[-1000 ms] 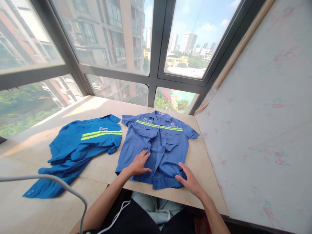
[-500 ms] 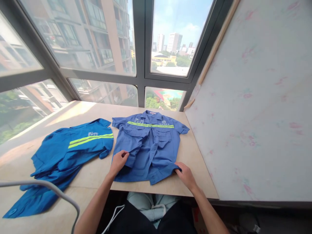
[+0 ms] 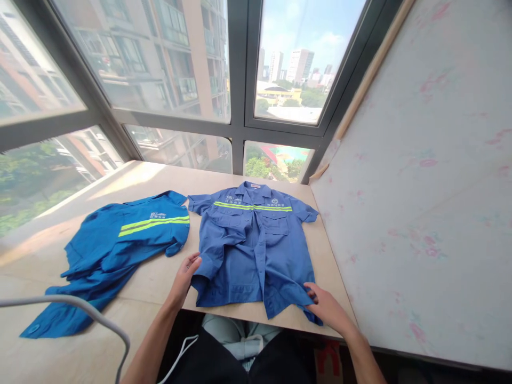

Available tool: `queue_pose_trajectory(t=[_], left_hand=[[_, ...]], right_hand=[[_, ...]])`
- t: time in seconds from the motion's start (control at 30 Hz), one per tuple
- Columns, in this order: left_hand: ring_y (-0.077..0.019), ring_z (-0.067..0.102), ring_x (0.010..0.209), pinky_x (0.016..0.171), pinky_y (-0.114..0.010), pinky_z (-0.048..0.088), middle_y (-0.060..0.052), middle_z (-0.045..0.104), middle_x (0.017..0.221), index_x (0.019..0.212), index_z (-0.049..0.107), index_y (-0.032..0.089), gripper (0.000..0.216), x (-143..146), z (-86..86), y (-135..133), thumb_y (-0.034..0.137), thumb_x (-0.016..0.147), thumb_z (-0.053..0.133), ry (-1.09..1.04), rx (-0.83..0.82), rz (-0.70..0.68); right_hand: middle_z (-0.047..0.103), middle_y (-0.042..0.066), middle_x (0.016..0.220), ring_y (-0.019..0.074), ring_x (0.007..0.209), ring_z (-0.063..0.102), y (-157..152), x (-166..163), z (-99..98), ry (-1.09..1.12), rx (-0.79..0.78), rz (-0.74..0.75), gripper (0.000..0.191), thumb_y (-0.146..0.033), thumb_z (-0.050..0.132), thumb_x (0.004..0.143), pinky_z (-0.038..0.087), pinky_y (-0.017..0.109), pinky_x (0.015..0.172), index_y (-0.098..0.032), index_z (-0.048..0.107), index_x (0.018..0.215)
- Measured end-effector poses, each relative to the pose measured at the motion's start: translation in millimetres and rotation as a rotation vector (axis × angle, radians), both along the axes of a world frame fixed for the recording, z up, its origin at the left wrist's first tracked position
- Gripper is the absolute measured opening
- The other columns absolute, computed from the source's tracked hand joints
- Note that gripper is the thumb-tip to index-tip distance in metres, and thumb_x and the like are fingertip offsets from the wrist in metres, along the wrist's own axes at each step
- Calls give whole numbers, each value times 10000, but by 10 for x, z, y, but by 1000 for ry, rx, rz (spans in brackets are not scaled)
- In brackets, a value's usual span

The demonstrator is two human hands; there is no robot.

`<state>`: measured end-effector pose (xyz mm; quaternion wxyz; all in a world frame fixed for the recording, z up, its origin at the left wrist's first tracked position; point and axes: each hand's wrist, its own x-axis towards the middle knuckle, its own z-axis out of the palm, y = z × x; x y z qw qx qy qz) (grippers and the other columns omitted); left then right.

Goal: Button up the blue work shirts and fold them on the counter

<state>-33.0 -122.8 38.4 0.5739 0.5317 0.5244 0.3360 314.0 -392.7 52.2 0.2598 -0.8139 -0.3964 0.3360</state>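
Note:
A blue short-sleeved work shirt point(image 3: 244, 250) lies face up with its collar toward the window. A yellow-green reflective stripe crosses its chest, and the front hangs partly unbuttoned below. My left hand point(image 3: 187, 274) is closed at the shirt's lower left side, fingers on the rumpled edge of the front panel. At the lower right hem, my right hand point(image 3: 326, 306) grips the cloth between thumb and fingers; a corner there droops at the table edge. To the left lies a brighter blue long-sleeved work jacket point(image 3: 132, 245), crumpled, with the same kind of stripe. Neither hand touches it.
Both garments rest on a pale wooden tabletop point(image 3: 160, 288). A grey curved tube point(image 3: 88, 309) crosses the lower left. Framed windows point(image 3: 240, 106) stand behind the table, and a flower-patterned wall point(image 3: 420, 213) bounds its right side. A white cord point(image 3: 182, 354) hangs near my lap.
My left hand has moved left and drawn the front panel's edge outward. My right hand has shifted right and down with the hem, spreading the lower shirt wider. The view has also shifted slightly.

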Motion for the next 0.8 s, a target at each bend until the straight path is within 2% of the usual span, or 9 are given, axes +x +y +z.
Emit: queue_pose_trajectory(t=[0.07, 0.17, 0.27, 0.33, 0.43, 0.57, 0.67, 0.73, 0.8], left_hand=[[-326, 506, 1296, 1017, -420, 462, -149, 550, 1396, 1372, 516, 193, 755, -42, 9, -169, 536, 725, 700, 75, 105, -217], [-326, 376, 1404, 1125, -474, 362, -137, 349, 1559, 1525, 286, 229, 923, -63, -63, -356, 411, 735, 726, 246, 271, -482], [-318, 337, 1428, 1164, -519, 290, -154, 302, 1577, 1555, 176, 187, 928, 0, -236, -448, 308, 769, 654, 408, 478, -522], [-333, 331, 1429, 1157, -542, 293, -175, 339, 1555, 1545, 201, 149, 891, 70, -370, -480, 263, 764, 614, 485, 600, -478], [-371, 344, 1415, 1124, -573, 333, -186, 462, 1474, 1472, 371, 117, 792, 138, -520, -502, 231, 719, 589, 548, 709, -431], [-291, 575, 1239, 1074, -487, 435, -110, 635, 1310, 1295, 589, 169, 613, 17, -516, -415, 168, 692, 476, 503, 642, -443], [-258, 658, 1104, 1021, -410, 493, -52, 727, 1140, 1110, 696, 200, 560, -219, -311, -258, 155, 617, 435, 439, 539, -287], [-269, 656, 1097, 1008, -395, 499, -41, 741, 1087, 1062, 716, 192, 540, -384, -90, -136, 161, 602, 435, 457, 483, -43], [-276, 666, 1056, 957, -408, 527, -45, 735, 1076, 1124, 699, 179, 535, -510, 148, -14, 179, 662, 430, 513, 401, 288]], right_hand=[[709, 80, 970, 225, 825, 669, 17, -34, -51, 10, -71, 58, 607, -348, 602, 737, 506, 329, 791, -150, 562, 1310], [657, 127, 1169, 244, 1015, 645, 138, -88, 12, -25, -43, 92, 734, -339, 597, 758, 474, 354, 941, -130, 434, 1442], [514, 132, 1409, 261, 1283, 501, 348, -157, 170, -52, 5, 197, 815, -285, 632, 731, 374, 374, 1093, -173, 368, 1494], [419, 108, 1505, 256, 1384, 393, 518, -222, 245, -65, 38, 282, 815, -255, 637, 733, 304, 389, 1153, -206, 363, 1500], [385, 132, 1531, 255, 1421, 340, 764, -341, 231, -89, 84, 415, 748, -227, 637, 750, 244, 407, 1190, -165, 426, 1465], [431, 161, 1496, 265, 1394, 381, 950, -447, 48, -102, 111, 496, 636, -200, 616, 783, 288, 430, 1170, -152, 502, 1407], [501, 165, 1427, 275, 1341, 433, 968, -460, -72, -168, 137, 487, 596, -152, 610, 764, 333, 427, 1137, -136, 549, 1356], [549, 152, 1367, 271, 1280, 475, 959, -460, -110, -213, 158, 462, 546, -141, 607, 766, 368, 406, 1105, -130, 584, 1311], [591, 129, 1291, 258, 1201, 517, 956, -470, -122, -246, 163, 415, 481, -140, 605, 780, 404, 378, 1064, -139, 618, 1261]])
